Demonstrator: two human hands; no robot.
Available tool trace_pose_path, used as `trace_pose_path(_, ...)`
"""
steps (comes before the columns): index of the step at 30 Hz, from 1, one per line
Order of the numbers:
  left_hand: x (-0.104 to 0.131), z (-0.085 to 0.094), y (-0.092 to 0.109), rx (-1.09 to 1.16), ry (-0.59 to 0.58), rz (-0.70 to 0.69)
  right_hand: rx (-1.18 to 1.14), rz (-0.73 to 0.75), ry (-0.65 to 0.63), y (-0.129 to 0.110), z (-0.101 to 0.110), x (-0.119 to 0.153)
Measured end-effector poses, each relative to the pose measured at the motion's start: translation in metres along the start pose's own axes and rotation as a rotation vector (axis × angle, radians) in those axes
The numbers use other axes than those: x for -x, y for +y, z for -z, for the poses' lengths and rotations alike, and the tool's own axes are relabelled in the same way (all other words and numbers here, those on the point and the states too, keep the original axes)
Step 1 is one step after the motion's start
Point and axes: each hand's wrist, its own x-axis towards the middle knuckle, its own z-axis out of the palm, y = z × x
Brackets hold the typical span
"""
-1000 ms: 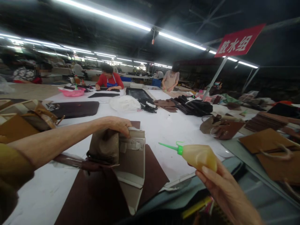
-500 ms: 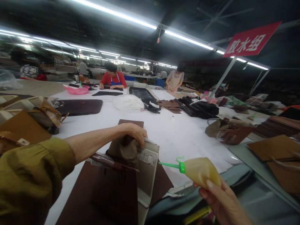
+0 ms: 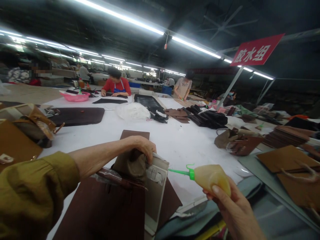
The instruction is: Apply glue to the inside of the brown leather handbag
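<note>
At nine o'clock a tan bag (image 3: 30, 125) sits on the white table (image 3: 175, 140), with a dark panel (image 3: 77, 116) beyond it at ten. Low at centre, the left hand (image 3: 140, 146) is closed over the top edge of a brown bag (image 3: 130, 166) stood upright on dark leather sheets (image 3: 105, 210), fingers pinching its grey lining. At four o'clock the right hand (image 3: 232, 206) grips a yellow glue bottle (image 3: 210, 176), its green nozzle aimed toward nine, tip just beside the lining. A red sign (image 3: 256, 50) hangs at two.
</note>
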Motion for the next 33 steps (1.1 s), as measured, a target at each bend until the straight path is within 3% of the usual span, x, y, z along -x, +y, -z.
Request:
trace_pose_path(5,-0.006,0.004,0.000,0.017,-0.062,0.025,0.109,0.021,-0.036,0.002,0.003,-0.011)
trace_pose_path(14,-0.013,0.000,0.003,0.067,-0.121,0.098,0.139,0.109,0.017,-0.002,0.005,-0.014)
trace_pose_path(23,-0.012,-0.001,0.002,0.037,-0.108,0.066,-0.118,-0.102,-0.139,-0.007,-0.008,-0.007)
trace_pose_path(28,-0.013,0.000,0.000,0.017,-0.107,0.070,-0.120,-0.118,-0.190,-0.010,-0.005,-0.008)
trace_pose_path(33,-0.015,-0.001,0.002,-0.010,-0.112,0.070,-0.121,-0.112,-0.156,-0.016,-0.009,-0.008)
